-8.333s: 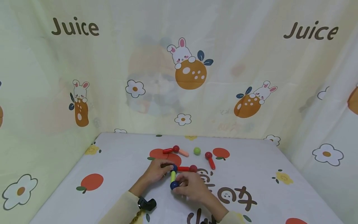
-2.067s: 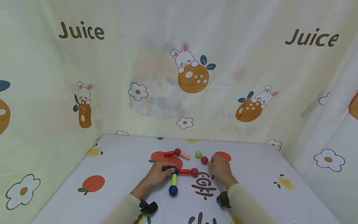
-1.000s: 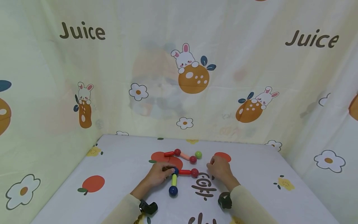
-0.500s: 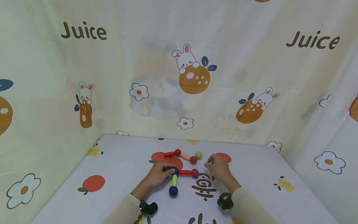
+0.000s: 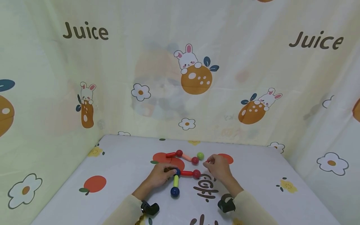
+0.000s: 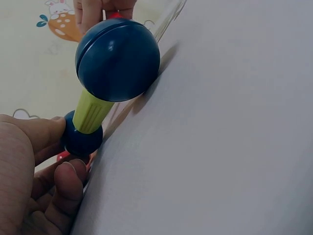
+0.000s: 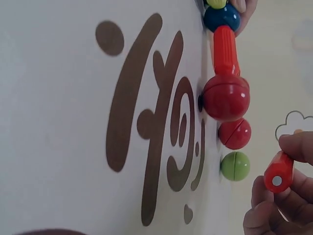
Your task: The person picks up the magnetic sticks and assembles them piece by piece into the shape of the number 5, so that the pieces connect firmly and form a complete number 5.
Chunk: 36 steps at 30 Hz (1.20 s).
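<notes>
My left hand (image 5: 157, 175) pinches a blue ball (image 5: 177, 172) at the corner of an L-shaped magnetic construction. From that ball a yellow-green rod (image 5: 176, 181) runs toward me to a second blue ball (image 5: 175, 192). A red rod (image 5: 187, 173) extends rightward from the corner to a red ball (image 5: 196, 174). To the right, my right hand (image 5: 220, 168) pinches a loose red magnetic rod (image 7: 279, 171) between thumb and fingers; its silver end shows in the right wrist view.
Behind lies a chain: a red rod (image 5: 170, 154), a red ball (image 5: 179, 153), a pink rod (image 5: 186, 157) and another red ball (image 5: 195, 161). A green ball (image 5: 200, 156) sits close by it. The printed cloth (image 5: 126, 184) covers the table; a curtain hangs behind.
The right hand left the near blue ball and went to the right-hand red ball and rod. That ball now ends the pink rod; the hand keeps the red rod, drifting left. The left hand stays.
</notes>
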Available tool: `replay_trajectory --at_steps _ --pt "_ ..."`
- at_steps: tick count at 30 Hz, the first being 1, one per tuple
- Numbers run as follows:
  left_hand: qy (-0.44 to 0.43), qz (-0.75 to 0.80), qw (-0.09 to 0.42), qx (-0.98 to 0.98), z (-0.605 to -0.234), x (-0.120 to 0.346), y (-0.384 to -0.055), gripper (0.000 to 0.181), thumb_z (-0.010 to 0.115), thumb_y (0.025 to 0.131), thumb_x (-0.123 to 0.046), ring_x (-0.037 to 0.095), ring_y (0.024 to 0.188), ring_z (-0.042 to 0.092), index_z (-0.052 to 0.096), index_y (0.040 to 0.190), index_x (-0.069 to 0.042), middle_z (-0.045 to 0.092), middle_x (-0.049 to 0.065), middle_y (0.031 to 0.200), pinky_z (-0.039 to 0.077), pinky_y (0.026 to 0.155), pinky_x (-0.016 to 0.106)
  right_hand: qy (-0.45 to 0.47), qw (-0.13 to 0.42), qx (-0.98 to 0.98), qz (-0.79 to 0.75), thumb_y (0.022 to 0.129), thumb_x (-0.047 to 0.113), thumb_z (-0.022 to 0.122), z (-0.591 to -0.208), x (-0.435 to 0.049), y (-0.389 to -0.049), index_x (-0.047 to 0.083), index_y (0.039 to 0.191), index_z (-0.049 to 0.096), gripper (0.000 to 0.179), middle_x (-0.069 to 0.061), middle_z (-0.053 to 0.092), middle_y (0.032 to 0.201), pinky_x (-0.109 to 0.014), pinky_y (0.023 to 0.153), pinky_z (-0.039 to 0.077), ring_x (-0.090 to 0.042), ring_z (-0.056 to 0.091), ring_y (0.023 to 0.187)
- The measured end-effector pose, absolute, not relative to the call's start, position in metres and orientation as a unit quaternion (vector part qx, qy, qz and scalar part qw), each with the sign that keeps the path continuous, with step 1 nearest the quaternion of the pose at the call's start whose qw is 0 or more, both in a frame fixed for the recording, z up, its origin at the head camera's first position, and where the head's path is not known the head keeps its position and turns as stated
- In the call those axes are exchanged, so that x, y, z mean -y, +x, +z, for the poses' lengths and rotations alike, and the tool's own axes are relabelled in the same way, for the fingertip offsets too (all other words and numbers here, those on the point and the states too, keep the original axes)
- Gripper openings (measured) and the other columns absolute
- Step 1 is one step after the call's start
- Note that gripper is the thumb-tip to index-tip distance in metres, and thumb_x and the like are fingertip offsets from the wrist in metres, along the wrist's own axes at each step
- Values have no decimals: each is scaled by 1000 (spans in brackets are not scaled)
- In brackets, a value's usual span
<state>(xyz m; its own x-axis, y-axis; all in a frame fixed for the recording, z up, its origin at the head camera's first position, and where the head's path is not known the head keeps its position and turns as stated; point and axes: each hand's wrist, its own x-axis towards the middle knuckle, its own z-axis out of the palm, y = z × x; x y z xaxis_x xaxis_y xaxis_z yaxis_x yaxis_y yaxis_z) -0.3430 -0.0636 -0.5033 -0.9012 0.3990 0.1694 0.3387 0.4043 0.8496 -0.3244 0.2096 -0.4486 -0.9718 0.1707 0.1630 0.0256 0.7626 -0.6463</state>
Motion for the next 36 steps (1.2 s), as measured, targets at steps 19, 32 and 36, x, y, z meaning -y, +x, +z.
replay_trajectory --at_steps 19,32,36 --pt "220 503 31 -835 -503 63 -341 28 67 99 -23 18 86 57 73 123 -10 67 -4 95 50 69 27 -24 127 910 394 92 18 75 -448 -201 -305 8 104 69 16 -3 62 83 -27 63 52 -17 58 71" --pt "221 502 29 -836 -502 63 -341 28 67 99 -23 18 84 57 73 123 -10 66 -3 91 50 68 27 17 108 901 420 90 18 78 -447 -197 -298 11 102 72 15 -1 63 83 -26 63 51 -20 56 78" --pt "220 500 28 -837 -502 62 -342 28 67 99 -23 18 88 57 73 123 -10 67 -4 96 50 71 28 20 92 897 431 90 18 79 -448 -194 -295 11 103 72 16 0 64 84 -27 62 52 -20 57 77"
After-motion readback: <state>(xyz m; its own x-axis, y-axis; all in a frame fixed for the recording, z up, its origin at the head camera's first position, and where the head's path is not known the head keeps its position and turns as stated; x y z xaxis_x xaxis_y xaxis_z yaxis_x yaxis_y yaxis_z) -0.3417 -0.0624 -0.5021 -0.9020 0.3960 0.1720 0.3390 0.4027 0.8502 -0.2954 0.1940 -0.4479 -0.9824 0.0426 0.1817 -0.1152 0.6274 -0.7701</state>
